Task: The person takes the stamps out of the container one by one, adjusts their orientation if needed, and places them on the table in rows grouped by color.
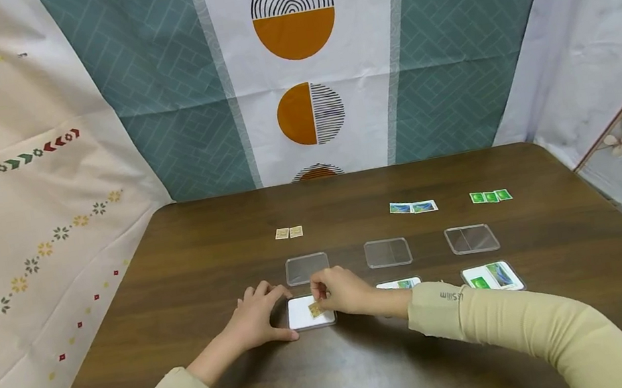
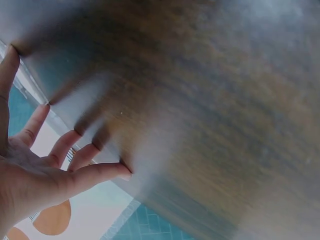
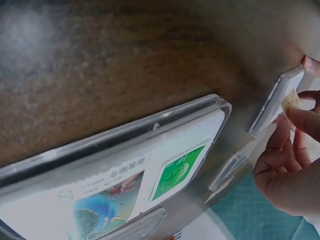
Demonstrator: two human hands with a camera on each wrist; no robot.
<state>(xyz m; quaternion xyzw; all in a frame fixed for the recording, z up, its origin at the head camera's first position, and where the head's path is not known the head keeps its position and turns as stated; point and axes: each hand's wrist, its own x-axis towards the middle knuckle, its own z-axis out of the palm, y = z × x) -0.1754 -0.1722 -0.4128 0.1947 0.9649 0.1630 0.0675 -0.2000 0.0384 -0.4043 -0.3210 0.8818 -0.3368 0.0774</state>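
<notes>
In the head view a small tan stamp (image 1: 316,309) is pinched by my right hand (image 1: 340,290) over a white card in a clear plastic case (image 1: 301,319). The right wrist view shows the stamp (image 3: 290,100) between thumb and fingers, tilted at the card's surface. My left hand (image 1: 259,319) lies beside the case, its thumb and index finger touching the left corners. Spread fingertips of this left hand (image 2: 45,170) rest on the table and case edge in the left wrist view. Directly behind the case lies a clear lid (image 1: 307,268).
To the right, a case (image 1: 492,278) holds a green and a blue stamp; another case (image 1: 400,284) is partly hidden by my right arm. Two more clear lids (image 1: 388,253) (image 1: 471,239) lie behind. Farther back are tan stamps (image 1: 289,232), blue stamps (image 1: 413,207) and green stamps (image 1: 490,196).
</notes>
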